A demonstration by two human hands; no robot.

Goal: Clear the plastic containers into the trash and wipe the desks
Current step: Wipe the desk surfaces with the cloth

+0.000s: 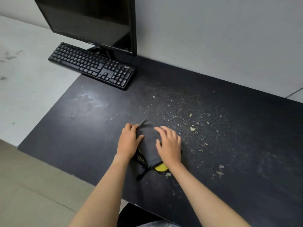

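No text could be read; small marks on the keyboard (91,65), beyond the hands, were too blurred.

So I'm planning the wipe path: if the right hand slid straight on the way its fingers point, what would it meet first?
Probably the cloth's far edge, then bare dusty desk; the keyboard lies well beyond the right hand.
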